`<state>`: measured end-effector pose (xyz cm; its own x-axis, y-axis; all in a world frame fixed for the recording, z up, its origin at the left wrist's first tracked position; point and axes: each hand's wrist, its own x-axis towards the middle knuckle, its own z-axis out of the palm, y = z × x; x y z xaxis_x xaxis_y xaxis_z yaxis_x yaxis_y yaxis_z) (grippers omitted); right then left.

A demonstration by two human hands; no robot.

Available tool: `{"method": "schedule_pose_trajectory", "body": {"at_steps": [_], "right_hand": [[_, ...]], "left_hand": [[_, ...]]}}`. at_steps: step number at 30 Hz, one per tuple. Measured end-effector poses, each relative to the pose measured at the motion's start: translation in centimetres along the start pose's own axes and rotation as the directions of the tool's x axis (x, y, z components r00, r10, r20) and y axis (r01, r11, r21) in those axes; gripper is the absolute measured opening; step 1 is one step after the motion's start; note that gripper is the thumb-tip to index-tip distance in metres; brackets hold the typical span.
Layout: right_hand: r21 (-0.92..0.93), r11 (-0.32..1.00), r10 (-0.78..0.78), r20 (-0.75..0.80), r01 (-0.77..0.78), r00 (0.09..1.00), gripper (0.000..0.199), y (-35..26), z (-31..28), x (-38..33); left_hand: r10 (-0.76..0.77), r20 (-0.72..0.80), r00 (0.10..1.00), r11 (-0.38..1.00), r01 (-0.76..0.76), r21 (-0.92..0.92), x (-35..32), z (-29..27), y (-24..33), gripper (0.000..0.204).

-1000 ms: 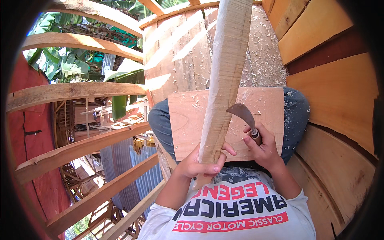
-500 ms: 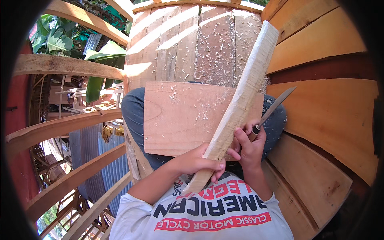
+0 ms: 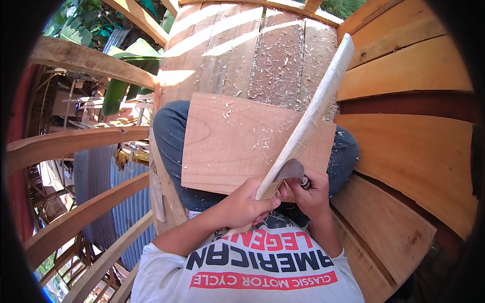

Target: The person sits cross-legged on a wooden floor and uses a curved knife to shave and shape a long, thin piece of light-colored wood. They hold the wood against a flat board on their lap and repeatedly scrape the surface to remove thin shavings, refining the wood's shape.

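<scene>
Head view: gripping the stick (image 3: 308, 123), aslant from lower centre to upper right, in left hand (image 3: 247, 204); clamping right hand (image 3: 315, 195) round the knife (image 3: 304, 182), with blade (image 3: 289, 170) over the stick.

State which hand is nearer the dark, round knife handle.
Right: the right hand grips the handle; the left hand is off to its left, holding the long, pale wooden bar.

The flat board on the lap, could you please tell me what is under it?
The person's blue jeans show beyond both sides; anything directly beneath the board is covered.
</scene>
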<state>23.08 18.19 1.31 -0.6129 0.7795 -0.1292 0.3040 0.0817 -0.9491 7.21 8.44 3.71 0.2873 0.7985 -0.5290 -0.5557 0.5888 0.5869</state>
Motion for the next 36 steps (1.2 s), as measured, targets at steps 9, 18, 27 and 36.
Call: {"method": "schedule_pose_trajectory", "body": {"at_steps": [9, 18, 27, 36], "right_hand": [[-0.448, 0.894, -0.030, -0.106, -0.021, 0.994, 0.021, -0.4, -0.6, 0.0], [-0.460, 0.888, -0.091, -0.203, -0.013, 0.975, 0.026, 0.2, -1.3, 1.7], [-0.523, 0.850, -0.058, -0.210, -0.062, 0.976, 0.026, 0.7, 0.1, 1.7], [-0.437, 0.896, -0.107, -0.047, 0.076, 0.993, 0.021, -0.9, 0.1, 0.7]], "left_hand": [[0.266, -0.051, 0.963, 0.862, -0.213, 0.461, -0.6, 1.2, 0.7, 0.016], [0.129, -0.034, 0.991, 0.875, -0.098, 0.474, -1.7, 0.6, 0.4, 0.021], [0.212, -0.125, 0.969, 0.823, -0.108, 0.557, -1.8, 0.7, 0.6, 0.022], [0.190, -0.104, 0.976, 0.929, -0.145, 0.341, -1.3, 0.8, 0.0, 0.026]]}}
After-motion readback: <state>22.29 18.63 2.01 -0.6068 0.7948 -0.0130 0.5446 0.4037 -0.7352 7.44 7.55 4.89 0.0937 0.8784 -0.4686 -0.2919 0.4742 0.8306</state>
